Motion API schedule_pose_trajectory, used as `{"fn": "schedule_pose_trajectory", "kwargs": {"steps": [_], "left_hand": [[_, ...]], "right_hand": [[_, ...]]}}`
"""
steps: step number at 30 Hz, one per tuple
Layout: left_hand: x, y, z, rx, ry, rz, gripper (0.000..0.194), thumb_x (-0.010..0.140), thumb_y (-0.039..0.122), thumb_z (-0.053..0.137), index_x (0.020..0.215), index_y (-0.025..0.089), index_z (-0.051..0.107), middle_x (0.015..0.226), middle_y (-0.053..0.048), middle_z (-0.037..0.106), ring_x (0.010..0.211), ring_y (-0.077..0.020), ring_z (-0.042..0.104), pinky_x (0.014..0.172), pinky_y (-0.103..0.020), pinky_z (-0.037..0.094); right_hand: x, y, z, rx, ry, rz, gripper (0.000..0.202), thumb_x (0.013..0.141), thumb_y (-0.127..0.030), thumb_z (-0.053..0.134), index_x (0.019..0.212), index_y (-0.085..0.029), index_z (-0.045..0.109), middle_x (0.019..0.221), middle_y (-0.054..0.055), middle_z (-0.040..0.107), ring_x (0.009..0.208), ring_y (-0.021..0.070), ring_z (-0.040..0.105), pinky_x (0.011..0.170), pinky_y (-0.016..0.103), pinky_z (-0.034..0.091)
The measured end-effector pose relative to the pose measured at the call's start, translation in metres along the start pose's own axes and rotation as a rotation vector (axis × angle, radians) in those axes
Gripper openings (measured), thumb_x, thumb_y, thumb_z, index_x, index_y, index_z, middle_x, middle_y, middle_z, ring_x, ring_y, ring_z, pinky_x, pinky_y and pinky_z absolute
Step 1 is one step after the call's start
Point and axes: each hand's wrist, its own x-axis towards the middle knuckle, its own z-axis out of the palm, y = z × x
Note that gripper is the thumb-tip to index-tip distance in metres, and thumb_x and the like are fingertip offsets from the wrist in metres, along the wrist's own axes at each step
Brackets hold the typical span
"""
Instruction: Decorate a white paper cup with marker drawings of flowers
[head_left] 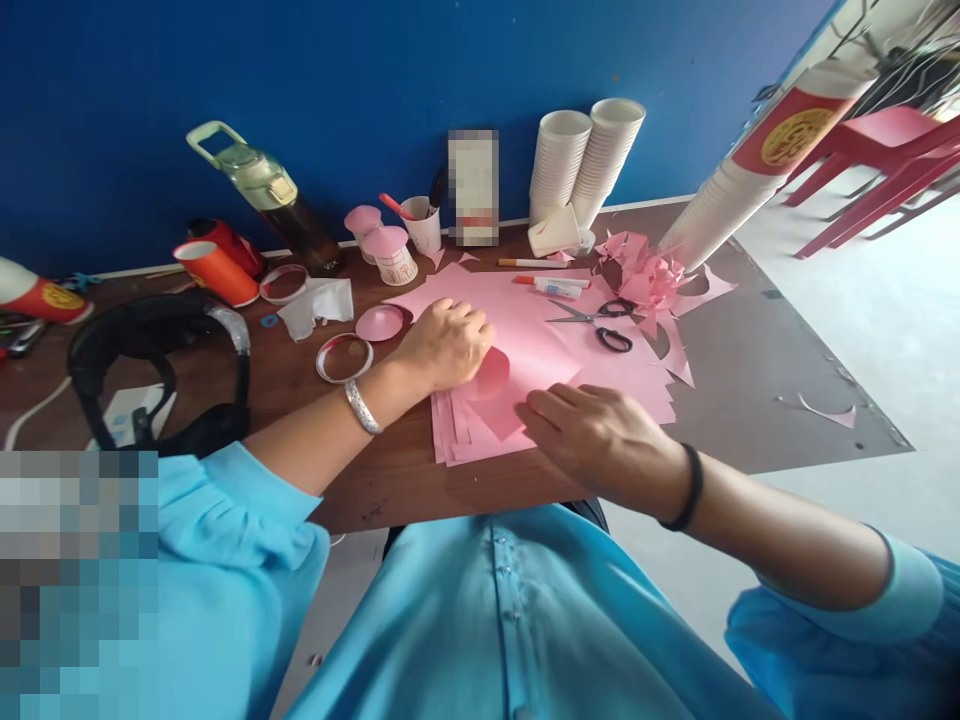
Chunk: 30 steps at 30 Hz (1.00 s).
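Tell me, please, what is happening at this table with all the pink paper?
A person in a blue shirt is working on a stack of pink paper sheets on a brown table. The left hand presses on the paper, with a curled or folded pink piece at its fingers. The right hand rests flat on the near edge of the stack. Scissors, a glue stick and a pink paper flower lie further back, untouched, beside stacks of white paper cups.

Blue wall [450, 60] (red chairs [885, 150] beyond)
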Motion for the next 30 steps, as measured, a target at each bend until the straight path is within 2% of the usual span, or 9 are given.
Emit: {"fn": "schedule_pose_trajectory", "kwargs": {"steps": [5, 9, 12, 14, 16, 20, 23, 26, 30], "left_hand": [[-0.001, 0.042, -0.032, -0.034, 0.104, -0.003, 0.023, 0.09, 0.005, 0.05, 0.086, 0.013, 0.071, 0.078, -0.014, 0.068, 0.074, -0.0275, 0.066, 0.06, -0.039, 0.034], [0.0, 0.074, -0.035, -0.128, -0.004, 0.007, 0.022, 0.092, 0.001, 0.052, 0.087, 0.013, 0.069, 0.079, -0.013, 0.069, 0.069, -0.0246, 0.066, 0.055, -0.036, 0.034], [-0.003, 0.086, -0.026, -0.167, -0.132, 0.043, 0.023, 0.095, 0.0, 0.051, 0.091, 0.013, 0.07, 0.087, -0.012, 0.072, 0.082, -0.0254, 0.072, 0.058, -0.034, 0.04], [-0.009, 0.088, -0.021, -0.197, -0.175, 0.037, 0.015, 0.102, 0.019, 0.059, 0.096, 0.013, 0.071, 0.095, -0.014, 0.074, 0.091, -0.0283, 0.074, 0.063, -0.036, 0.046], [-0.018, 0.082, -0.018, -0.257, -0.187, 0.001, 0.028, 0.101, 0.04, 0.067, 0.107, 0.013, 0.072, 0.108, -0.015, 0.075, 0.098, -0.0292, 0.074, 0.069, -0.037, 0.052], [-0.036, 0.058, -0.009, -0.387, -0.152, -0.012, 0.034, 0.104, 0.047, 0.063, 0.111, 0.016, 0.075, 0.116, -0.012, 0.078, 0.109, -0.0286, 0.073, 0.09, -0.042, 0.059], [-0.043, 0.04, 0.011, -0.46, -0.038, 0.043, 0.043, 0.103, 0.044, 0.065, 0.134, 0.015, 0.07, 0.146, -0.016, 0.069, 0.133, -0.0336, 0.065, 0.113, -0.051, 0.053], [-0.045, 0.034, 0.035, -0.482, 0.007, 0.027, 0.056, 0.101, 0.046, 0.065, 0.148, 0.015, 0.062, 0.159, -0.02, 0.059, 0.147, -0.04, 0.054, 0.122, -0.061, 0.044], [-0.046, 0.036, 0.052, -0.534, 0.04, -0.011, 0.057, 0.105, 0.048, 0.058, 0.153, 0.017, 0.057, 0.161, -0.019, 0.058, 0.148, -0.0412, 0.052, 0.124, -0.068, 0.039]], "right_hand": [[-0.023, 0.029, -0.025, -0.084, 0.129, 0.218, 0.021, 0.11, -0.024, 0.053, 0.113, -0.02, 0.074, 0.104, 0.008, 0.078, 0.084, 0.021, 0.066, 0.067, 0.037, 0.044], [-0.037, 0.042, -0.019, -0.158, 0.125, 0.274, 0.021, 0.11, -0.029, 0.056, 0.118, -0.018, 0.072, 0.109, 0.009, 0.079, 0.091, 0.0228, 0.069, 0.066, 0.036, 0.044], [-0.041, 0.042, -0.004, -0.134, 0.022, 0.246, 0.018, 0.109, -0.027, 0.057, 0.112, -0.018, 0.073, 0.101, 0.008, 0.077, 0.084, 0.0211, 0.069, 0.064, 0.035, 0.042], [-0.041, 0.039, 0.006, -0.088, -0.05, 0.201, 0.017, 0.107, -0.028, 0.06, 0.111, -0.017, 0.073, 0.094, 0.007, 0.076, 0.08, 0.0204, 0.068, 0.064, 0.034, 0.042], [-0.04, 0.037, 0.016, -0.043, -0.111, 0.183, 0.016, 0.106, -0.028, 0.063, 0.113, -0.018, 0.074, 0.096, 0.007, 0.076, 0.084, 0.0208, 0.071, 0.066, 0.033, 0.043], [-0.028, 0.054, 0.029, 0.055, -0.172, 0.221, 0.016, 0.103, -0.028, 0.065, 0.113, -0.02, 0.075, 0.104, 0.008, 0.079, 0.086, 0.0222, 0.073, 0.063, 0.032, 0.043], [-0.004, 0.095, 0.035, 0.147, 0.049, 0.48, 0.026, 0.103, -0.033, 0.058, 0.121, -0.024, 0.074, 0.107, 0.008, 0.079, 0.081, 0.0225, 0.072, 0.065, 0.031, 0.046], [0.034, 0.151, 0.044, 0.212, 0.264, 0.779, 0.033, 0.098, -0.039, 0.061, 0.123, -0.022, 0.073, 0.118, 0.013, 0.076, 0.096, 0.0299, 0.071, 0.079, 0.04, 0.054], [0.084, 0.21, 0.062, 0.524, 0.272, 1.166, 0.049, 0.079, -0.039, 0.081, 0.122, -0.018, 0.07, 0.116, 0.015, 0.075, 0.122, 0.0384, 0.065, 0.106, 0.054, 0.051]]}}
